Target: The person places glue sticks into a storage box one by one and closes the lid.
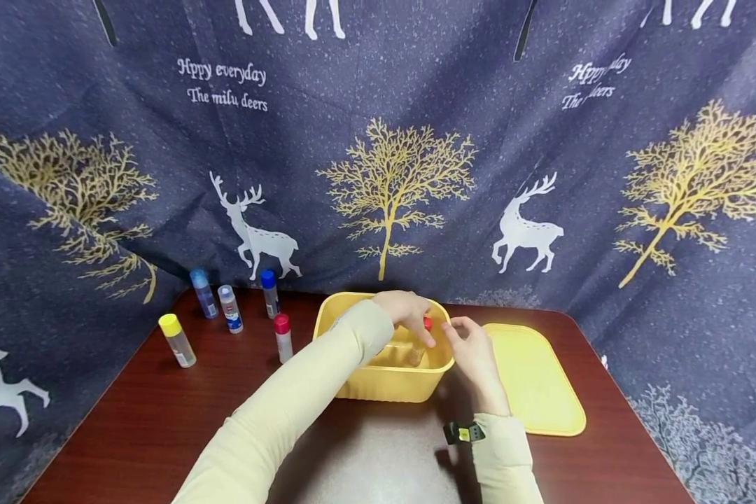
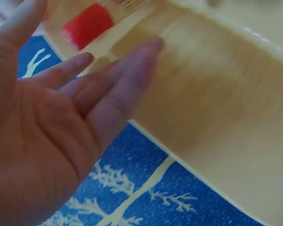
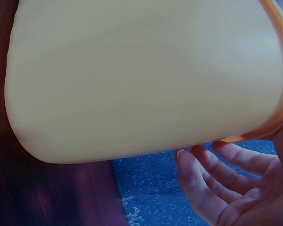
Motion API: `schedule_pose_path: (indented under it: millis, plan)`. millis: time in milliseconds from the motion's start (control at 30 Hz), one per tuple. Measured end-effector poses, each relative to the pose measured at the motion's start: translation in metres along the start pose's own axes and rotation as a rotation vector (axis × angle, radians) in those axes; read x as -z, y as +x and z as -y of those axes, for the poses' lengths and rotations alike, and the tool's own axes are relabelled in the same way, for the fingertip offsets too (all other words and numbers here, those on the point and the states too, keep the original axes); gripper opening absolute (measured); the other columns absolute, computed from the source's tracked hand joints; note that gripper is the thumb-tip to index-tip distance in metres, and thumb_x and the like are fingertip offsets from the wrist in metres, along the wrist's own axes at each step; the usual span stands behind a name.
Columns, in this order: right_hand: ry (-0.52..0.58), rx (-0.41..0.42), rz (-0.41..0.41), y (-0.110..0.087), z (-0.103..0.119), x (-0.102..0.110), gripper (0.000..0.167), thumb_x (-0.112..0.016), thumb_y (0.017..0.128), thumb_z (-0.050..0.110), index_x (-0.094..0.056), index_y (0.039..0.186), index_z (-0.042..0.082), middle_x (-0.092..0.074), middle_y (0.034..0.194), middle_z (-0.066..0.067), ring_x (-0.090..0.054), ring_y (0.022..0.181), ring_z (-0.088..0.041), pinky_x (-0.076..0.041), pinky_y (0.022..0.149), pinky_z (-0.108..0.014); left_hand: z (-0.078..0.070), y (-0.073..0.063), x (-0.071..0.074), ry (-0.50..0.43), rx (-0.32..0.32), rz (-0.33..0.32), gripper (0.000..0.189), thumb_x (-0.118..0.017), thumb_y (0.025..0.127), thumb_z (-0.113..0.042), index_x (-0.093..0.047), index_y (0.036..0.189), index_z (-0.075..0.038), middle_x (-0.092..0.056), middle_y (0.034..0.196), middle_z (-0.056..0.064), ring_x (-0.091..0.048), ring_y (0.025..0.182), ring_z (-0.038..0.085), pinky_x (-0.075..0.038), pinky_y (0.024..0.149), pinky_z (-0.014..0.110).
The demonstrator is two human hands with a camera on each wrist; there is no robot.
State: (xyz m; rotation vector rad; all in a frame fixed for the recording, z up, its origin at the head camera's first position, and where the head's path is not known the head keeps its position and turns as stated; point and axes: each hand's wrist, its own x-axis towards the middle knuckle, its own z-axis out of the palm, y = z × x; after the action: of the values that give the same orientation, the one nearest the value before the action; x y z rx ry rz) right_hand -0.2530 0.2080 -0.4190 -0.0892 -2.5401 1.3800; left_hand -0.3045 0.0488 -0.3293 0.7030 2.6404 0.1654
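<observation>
My left hand [image 1: 409, 316] reaches down into a yellow plastic bin [image 1: 384, 385], its fingers spread loosely. Right by its fingers is a small clear bottle [image 1: 418, 353] with a red cap [image 2: 88, 26]; in the left wrist view the cap sits beyond the fingers, which are not closed round it. The bottle stands near the bin's right end. My right hand [image 1: 475, 353] is at the bin's right rim; in the right wrist view its loosely bent fingers [image 3: 198, 183] have their tips right at the edge of the outer wall.
A yellow lid [image 1: 535, 378] lies flat on the dark red table [image 1: 132, 420], right of the bin. To the left stand several small bottles, among them a yellow-capped one [image 1: 178, 341] and a red-capped one [image 1: 283, 338]. A dark blue patterned cloth [image 1: 390, 84] hangs behind.
</observation>
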Motion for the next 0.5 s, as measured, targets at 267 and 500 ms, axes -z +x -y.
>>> schedule_pose_path:
  millis: [267,500]
  plan:
    - [0.007,0.023,-0.009,0.001,-0.007,-0.001,0.024,-0.063,0.096,0.024,-0.068,0.104,0.003,-0.070,0.098,-0.015,-0.064,0.091,-0.028,-0.051,0.079,-0.042,0.004,-0.027,0.015,0.002,-0.046,0.032,0.093,-0.066,0.082,-0.064,-0.029,0.155,-0.021,-0.036,0.154,-0.002,-0.037,0.138,0.017,-0.032,0.109,0.036]
    - [0.024,0.016,-0.009,0.001,-0.007,-0.003,0.023,-0.062,0.096,0.023,-0.068,0.105,0.002,-0.070,0.098,-0.016,-0.064,0.091,-0.029,-0.051,0.079,-0.043,0.009,-0.052,0.021,-0.061,-0.183,-0.068,0.088,-0.066,0.087,-0.055,-0.027,0.155,-0.014,-0.035,0.155,0.006,-0.032,0.141,0.022,-0.026,0.113,0.036]
